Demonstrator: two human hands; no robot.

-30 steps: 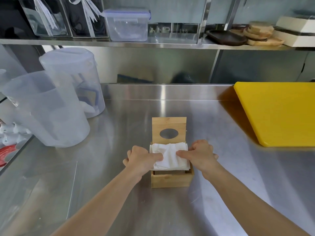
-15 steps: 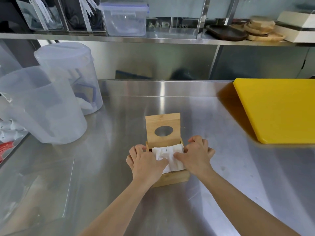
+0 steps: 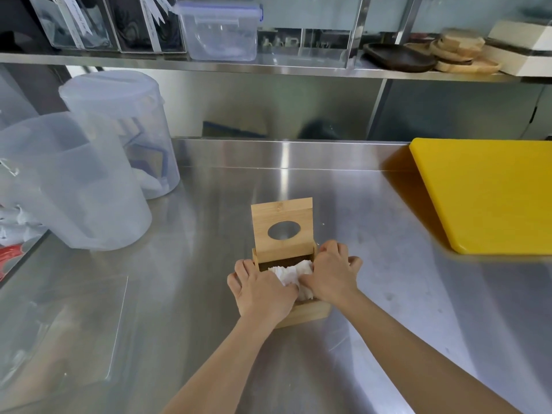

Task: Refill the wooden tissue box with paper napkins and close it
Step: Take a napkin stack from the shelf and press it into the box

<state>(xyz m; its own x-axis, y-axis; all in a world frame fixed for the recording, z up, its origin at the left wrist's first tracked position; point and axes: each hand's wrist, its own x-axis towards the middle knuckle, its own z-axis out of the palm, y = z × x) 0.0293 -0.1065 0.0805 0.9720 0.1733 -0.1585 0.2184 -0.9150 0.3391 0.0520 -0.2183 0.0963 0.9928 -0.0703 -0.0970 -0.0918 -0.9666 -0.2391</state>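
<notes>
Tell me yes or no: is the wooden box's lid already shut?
No: the lid stands upright behind the wooden box while both hands press the napkins in.

Both hands cover most of the wooden tissue box (image 3: 310, 312): the left hand (image 3: 263, 294) hides its near left corner, the right hand (image 3: 330, 276) its right wall. Only a crumpled patch of paper napkins (image 3: 288, 273) shows between them. The yellow cutting board (image 3: 490, 195) runs off the right edge. The contents of the translucent pitchers (image 3: 74, 186) at far left are too cloudy to tell.
</notes>
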